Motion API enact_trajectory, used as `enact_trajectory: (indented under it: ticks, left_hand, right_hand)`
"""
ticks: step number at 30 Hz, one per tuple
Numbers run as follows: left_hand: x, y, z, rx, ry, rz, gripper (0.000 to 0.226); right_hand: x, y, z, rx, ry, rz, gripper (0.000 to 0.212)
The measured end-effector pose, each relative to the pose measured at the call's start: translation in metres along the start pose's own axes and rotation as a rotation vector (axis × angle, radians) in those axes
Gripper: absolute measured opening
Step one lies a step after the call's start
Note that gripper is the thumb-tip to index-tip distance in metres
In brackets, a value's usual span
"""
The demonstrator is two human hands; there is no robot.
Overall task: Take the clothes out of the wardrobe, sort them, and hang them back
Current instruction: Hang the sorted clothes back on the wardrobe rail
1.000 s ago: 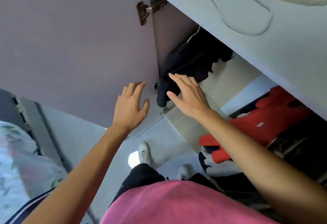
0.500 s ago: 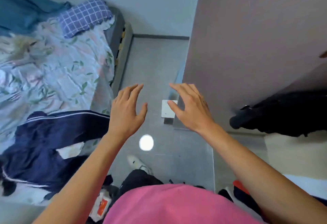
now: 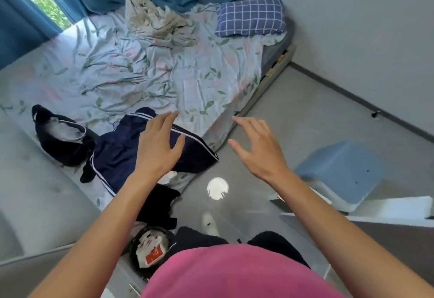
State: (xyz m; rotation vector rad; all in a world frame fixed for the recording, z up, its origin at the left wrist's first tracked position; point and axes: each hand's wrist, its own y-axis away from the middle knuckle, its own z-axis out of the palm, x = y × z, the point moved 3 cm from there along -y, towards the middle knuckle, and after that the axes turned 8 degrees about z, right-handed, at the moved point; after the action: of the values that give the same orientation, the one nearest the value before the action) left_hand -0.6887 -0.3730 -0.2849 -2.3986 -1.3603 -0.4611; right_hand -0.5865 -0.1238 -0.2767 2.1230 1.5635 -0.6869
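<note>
One navy striped garment (image 3: 122, 154) lies on the bed (image 3: 164, 79) near its foot edge, one black jacket (image 3: 61, 140) just beside it, one dark garment (image 3: 159, 206) hanging off the edge. Left hand (image 3: 157, 147) and right hand (image 3: 256, 149) both spread wide, holding nothing. One checked pillow (image 3: 251, 16), one blue bin (image 3: 340, 173).
</note>
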Motion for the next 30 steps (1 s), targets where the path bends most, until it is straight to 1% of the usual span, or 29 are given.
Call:
enact_trajectory:
  ticks: [5, 9, 14, 18, 23, 30]
  left_hand:
    - [-0.045, 0.011, -0.014, 0.084, 0.01, -0.196, 0.062]
    - [-0.073, 0.023, -0.013, 0.084, -0.038, -0.36, 0.061]
    - [-0.089, 0.03, -0.016, 0.169, -0.075, -0.558, 0.059]
    - [-0.112, 0.039, -0.015, 0.16, -0.089, -0.705, 0.059]
    - [-0.165, 0.045, -0.023, 0.207, -0.081, -0.779, 0.059]
    - [-0.289, 0.022, -0.02, 0.147, -0.043, -0.75, 0.059]
  right_hand:
    - [-0.037, -0.068, 0.039, -0.144, -0.001, -0.155, 0.056]
    - [-0.059, -0.117, 0.069, -0.246, -0.01, -0.257, 0.055]
    - [-0.08, -0.174, 0.104, -0.383, 0.02, -0.404, 0.057]
    - [-0.107, -0.206, 0.143, -0.492, 0.044, -0.456, 0.059]
    - [-0.148, -0.234, 0.202, -0.565, 0.078, -0.522, 0.059]
    - [-0.205, -0.272, 0.307, -0.626, 0.245, -0.619, 0.059]
